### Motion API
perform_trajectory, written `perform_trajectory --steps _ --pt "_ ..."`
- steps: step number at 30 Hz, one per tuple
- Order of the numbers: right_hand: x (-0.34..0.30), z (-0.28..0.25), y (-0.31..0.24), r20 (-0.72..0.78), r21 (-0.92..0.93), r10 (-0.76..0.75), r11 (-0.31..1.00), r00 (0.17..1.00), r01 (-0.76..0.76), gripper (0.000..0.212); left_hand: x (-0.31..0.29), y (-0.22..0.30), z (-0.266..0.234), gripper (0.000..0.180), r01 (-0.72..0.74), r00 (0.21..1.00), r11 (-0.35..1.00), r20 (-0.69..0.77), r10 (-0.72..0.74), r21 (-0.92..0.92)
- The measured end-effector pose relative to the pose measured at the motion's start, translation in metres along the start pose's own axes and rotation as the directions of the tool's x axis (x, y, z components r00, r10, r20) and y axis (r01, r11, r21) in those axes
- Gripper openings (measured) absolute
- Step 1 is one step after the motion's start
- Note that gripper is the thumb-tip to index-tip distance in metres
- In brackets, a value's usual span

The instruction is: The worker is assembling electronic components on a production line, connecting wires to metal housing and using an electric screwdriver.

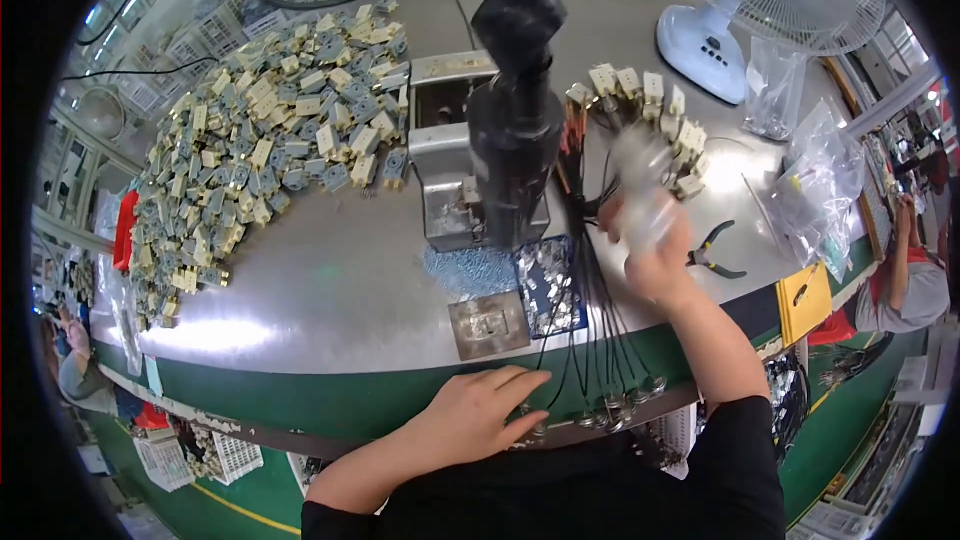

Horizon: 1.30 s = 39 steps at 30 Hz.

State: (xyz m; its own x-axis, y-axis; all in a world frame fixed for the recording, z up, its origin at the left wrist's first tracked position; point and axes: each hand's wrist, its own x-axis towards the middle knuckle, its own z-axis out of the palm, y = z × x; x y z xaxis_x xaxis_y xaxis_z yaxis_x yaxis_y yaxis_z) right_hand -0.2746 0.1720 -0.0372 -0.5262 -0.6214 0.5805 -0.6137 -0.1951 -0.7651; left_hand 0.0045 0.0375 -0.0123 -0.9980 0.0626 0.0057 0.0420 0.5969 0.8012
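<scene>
My left hand (488,406) lies at the front edge of the table with its fingers apart, its fingertips beside the thin black cables (598,320). Nothing shows in its grasp. My right hand (655,250) is over the table to the right of the cable bundle. Its fingers curl around a pale, partly see-through thing (645,165) that motion smears, so its kind is unclear. Beyond that hand, an arc of cream connector housings (655,90) lies on the table. Small metal ends (612,410) of the cables hang over the front edge.
A black-armed machine (515,140) stands mid-table, with blue granules (465,270), a metal plate (488,327) and a tray of small metal parts (552,285) before it. A large heap of housings (270,130) spreads left. Pliers (715,252), a fan (705,50) and plastic bags (815,175) are right.
</scene>
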Motion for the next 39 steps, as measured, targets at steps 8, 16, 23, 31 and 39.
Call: perform_trajectory --steps 8,16,23,31,39 --pt "0.006 0.028 -0.032 0.601 -0.042 -0.373 0.868 0.707 0.494 0.022 -0.011 -0.006 -0.005 0.099 -0.014 0.906 0.653 -0.286 -0.311 -0.757" --pt "0.008 0.027 -0.032 0.644 -0.079 -0.353 0.852 0.679 0.518 0.024 -0.004 -0.009 -0.008 0.091 -0.065 0.904 0.665 -0.326 -0.277 -0.744" --pt "-0.009 0.015 0.000 0.521 -0.106 -0.535 0.733 0.665 0.672 0.016 -0.005 -0.009 -0.008 0.102 -0.094 0.925 0.780 -0.344 -0.162 -0.619" --pt "0.070 -0.038 0.038 -0.362 -0.378 0.169 0.873 0.917 -0.310 0.031 0.000 0.003 -0.013 0.055 -0.167 0.968 0.952 -0.142 0.208 0.257" --pt "0.042 -0.040 0.048 -0.374 -0.430 0.113 0.858 0.920 -0.280 0.018 -0.005 -0.005 0.011 0.040 -0.124 0.991 0.972 0.065 0.114 0.199"
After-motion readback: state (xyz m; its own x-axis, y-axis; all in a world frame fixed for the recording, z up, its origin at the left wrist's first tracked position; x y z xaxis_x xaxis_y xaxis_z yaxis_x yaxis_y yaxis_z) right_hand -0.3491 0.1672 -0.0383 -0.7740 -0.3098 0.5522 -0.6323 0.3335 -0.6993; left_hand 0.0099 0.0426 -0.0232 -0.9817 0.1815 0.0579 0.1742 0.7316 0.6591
